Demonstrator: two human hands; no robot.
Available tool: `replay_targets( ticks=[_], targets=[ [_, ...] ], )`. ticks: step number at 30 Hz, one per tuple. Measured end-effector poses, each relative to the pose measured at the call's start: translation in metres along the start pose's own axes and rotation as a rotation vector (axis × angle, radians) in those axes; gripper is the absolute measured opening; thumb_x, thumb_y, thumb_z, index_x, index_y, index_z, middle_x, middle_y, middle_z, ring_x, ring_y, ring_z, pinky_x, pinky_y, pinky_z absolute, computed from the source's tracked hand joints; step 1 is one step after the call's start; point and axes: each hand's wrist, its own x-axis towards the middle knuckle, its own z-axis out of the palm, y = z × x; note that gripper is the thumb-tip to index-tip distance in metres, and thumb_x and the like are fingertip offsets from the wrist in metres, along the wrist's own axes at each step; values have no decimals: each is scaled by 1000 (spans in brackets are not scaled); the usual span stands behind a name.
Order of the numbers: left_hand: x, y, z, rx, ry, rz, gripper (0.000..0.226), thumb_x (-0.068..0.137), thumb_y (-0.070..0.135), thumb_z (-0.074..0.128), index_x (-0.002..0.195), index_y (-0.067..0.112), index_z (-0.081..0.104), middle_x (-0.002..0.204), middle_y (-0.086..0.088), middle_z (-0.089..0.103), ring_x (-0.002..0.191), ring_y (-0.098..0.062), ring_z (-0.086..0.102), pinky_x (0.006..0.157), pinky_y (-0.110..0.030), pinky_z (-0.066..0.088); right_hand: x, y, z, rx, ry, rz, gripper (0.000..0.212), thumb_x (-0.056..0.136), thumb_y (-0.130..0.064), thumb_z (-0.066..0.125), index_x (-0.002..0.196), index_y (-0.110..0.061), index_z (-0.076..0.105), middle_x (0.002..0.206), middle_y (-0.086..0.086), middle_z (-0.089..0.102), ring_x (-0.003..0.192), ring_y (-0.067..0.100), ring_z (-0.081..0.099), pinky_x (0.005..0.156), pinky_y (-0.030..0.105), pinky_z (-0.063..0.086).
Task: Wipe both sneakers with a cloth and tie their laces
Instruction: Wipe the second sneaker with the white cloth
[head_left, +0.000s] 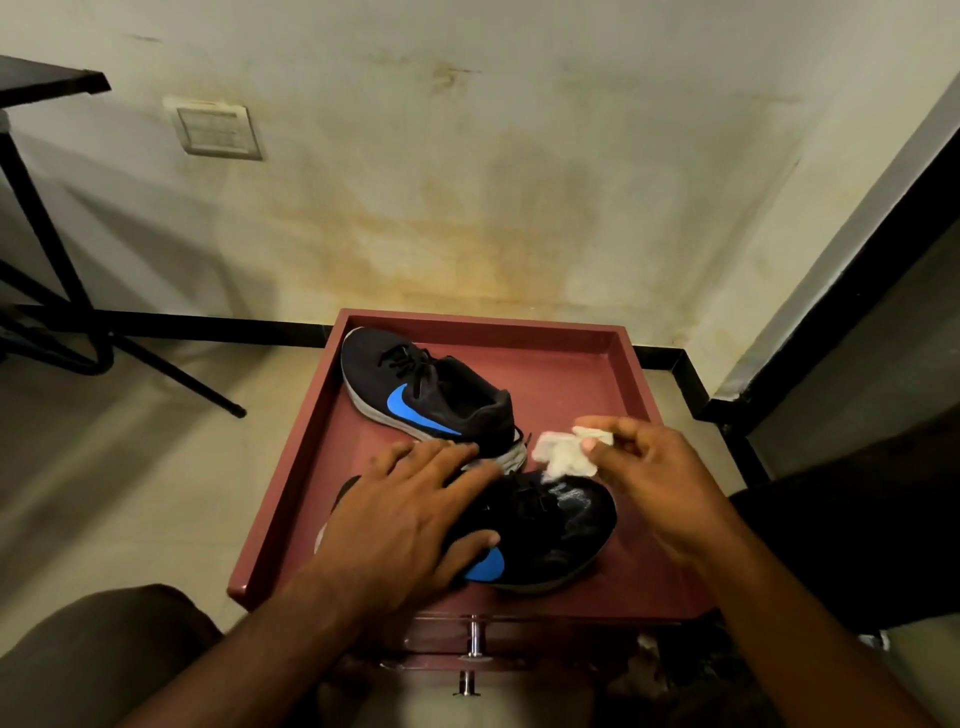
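Head view: my left hand lies flat and open on the near sneaker at the counter's front edge; right fingers pinch the cloth. Wiping is underway; the far sneaker and lace-tying look left to do.

Left hand flat on near sneaker, pinning it to the red tray-top. Right hand pinches white cloth above its toe. Second sneaker lies behind.
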Motion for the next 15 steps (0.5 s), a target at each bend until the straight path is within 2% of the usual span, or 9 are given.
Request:
replay_targets(
  ticks=[1,3,5,7,9,11,12,13,15],
  targets=[
    [2,-1,-1,26,-46,16,57,98,68,34,141,35,53,137,7,62,124,-18,60,112,-43,41,-2,4,-1,-187,-17,-61,21,95,-12,73,113,-23,73,102,8,79,91,15,78,81,30,64],
    [4,-4,-7,27,-118,-6,58,95,65,29,137,35,55,131,8,64,123,-17,60,119,-44,33,-6,9,-2,-494,9,-171,17,90,-25,80,103,-30,71,87,1,76,72,8,75,70,29,63],
    [2,-9,-10,22,-124,-36,57,90,63,31,129,31,59,125,5,66,119,-18,60,119,-42,33,-10,10,-3,-662,21,-256,15,83,-33,84,89,-33,70,75,-7,71,62,3,67,60,26,57],
    [0,-12,-9,3,-114,-75,56,88,59,35,127,25,56,128,0,62,118,-21,59,114,-41,39,-12,12,-2,-731,-33,-292,12,80,-31,85,83,-34,74,72,-11,69,64,4,64,60,28,54],
    [-3,-9,-3,-95,-75,-74,54,87,48,45,134,23,48,147,-4,51,128,-23,54,112,-41,43,-13,14,3,-867,-110,-320,15,85,-23,80,92,-36,78,81,-15,69,73,2,63,65,23,52],
    [-2,-2,0,-164,-93,23,68,83,37,53,148,27,37,161,-1,39,142,-19,44,117,-40,38,-14,16,11,-965,-194,-323,23,90,-16,71,104,-33,79,95,-13,68,83,3,62,74,24,54],
    [0,0,3,-134,-122,82,73,82,36,53,153,31,35,160,2,42,143,-17,43,118,-41,36,-14,16,15,-985,-234,-325,23,92,-16,67,106,-30,79,99,-9,67,87,5,62,77,28,56],
    [2,0,4,-72,-145,129,71,81,38,50,152,34,40,155,4,50,139,-17,49,117,-44,37,-14,16,18,-993,-265,-332,20,92,-18,66,105,-27,79,99,-7,67,88,7,61,79,32,56],
    [3,-2,3,17,-158,137,56,84,43,44,137,36,60,141,8,63,129,-16,61,115,-46,38,-16,14,20,-999,-316,-345,15,92,-27,67,99,-23,79,97,-7,65,88,6,59,78,34,55]
  ],
)
